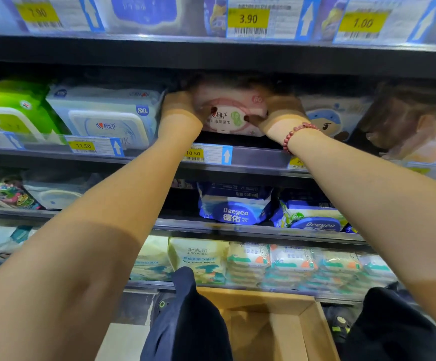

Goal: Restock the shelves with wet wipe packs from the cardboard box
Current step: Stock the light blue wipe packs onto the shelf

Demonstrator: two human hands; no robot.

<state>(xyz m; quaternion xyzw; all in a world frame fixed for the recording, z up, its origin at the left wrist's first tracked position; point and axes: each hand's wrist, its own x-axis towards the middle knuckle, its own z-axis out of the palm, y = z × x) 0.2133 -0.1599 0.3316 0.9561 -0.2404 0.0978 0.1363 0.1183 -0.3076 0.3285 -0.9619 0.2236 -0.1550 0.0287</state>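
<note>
The pink wipe pack (231, 110) is sitting in a dim shelf slot, with the left hand (183, 108) and right hand (280, 113) clamping its ends. A white-blue pack (102, 113) is crowding its left, a cartoon-printed pack (329, 118) its right. The cardboard box (271, 324) is standing open below.

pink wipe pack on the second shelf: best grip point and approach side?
Grip the pink wipe pack by its two short ends, coming straight in from the front of the shelf. It lies long side toward the aisle, with neighbouring packs close on both sides and the upper shelf close above it, so a top grab looks cramped. The left hand and right hand already hold it that way, thumbs on its front face.
</note>
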